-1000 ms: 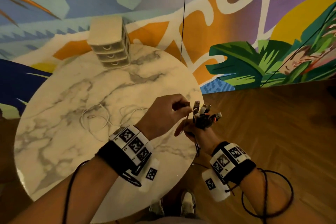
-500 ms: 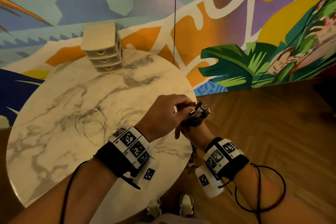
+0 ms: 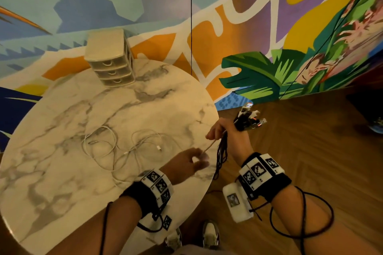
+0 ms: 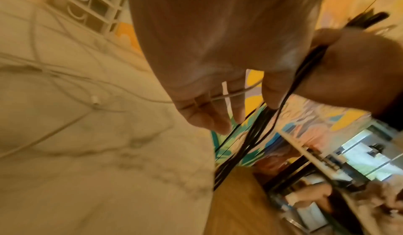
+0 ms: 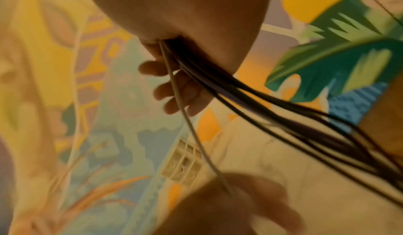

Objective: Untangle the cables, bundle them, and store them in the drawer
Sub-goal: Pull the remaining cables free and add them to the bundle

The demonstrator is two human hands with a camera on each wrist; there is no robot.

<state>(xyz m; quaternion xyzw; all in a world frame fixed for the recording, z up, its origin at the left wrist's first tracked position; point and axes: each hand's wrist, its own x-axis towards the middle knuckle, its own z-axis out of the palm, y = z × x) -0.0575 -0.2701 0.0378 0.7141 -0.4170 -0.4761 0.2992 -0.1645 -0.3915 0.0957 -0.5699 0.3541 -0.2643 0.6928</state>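
My right hand (image 3: pixel 222 130) grips a bundle of black cables (image 3: pixel 221 156) off the table's right edge. Their connectors (image 3: pixel 248 119) stick up above the fist and the strands hang below it. One thin white cable (image 3: pixel 209 147) runs taut from that fist to my left hand (image 3: pixel 199 158), which pinches it between thumb and fingers over the table rim. In the left wrist view the white cable (image 4: pixel 229 94) crosses my fingers (image 4: pixel 207 113). In the right wrist view the white cable (image 5: pixel 189 126) leaves my right hand (image 5: pixel 174 90) beside the black cables (image 5: pixel 283 118). The small beige drawer unit (image 3: pixel 109 60) stands with its drawers closed.
A loose tangle of white cables (image 3: pixel 116 147) lies in the middle of the round marble table (image 3: pixel 62 182). The drawer unit sits at the table's far edge against a painted wall. Wooden floor (image 3: pixel 310 130) lies to the right, and my shoes (image 3: pixel 209 234) are below the table edge.
My left hand has left the connectors and moved down and left, drawing the white cable out of the bundle. My right hand has shifted right and up with the black cables.
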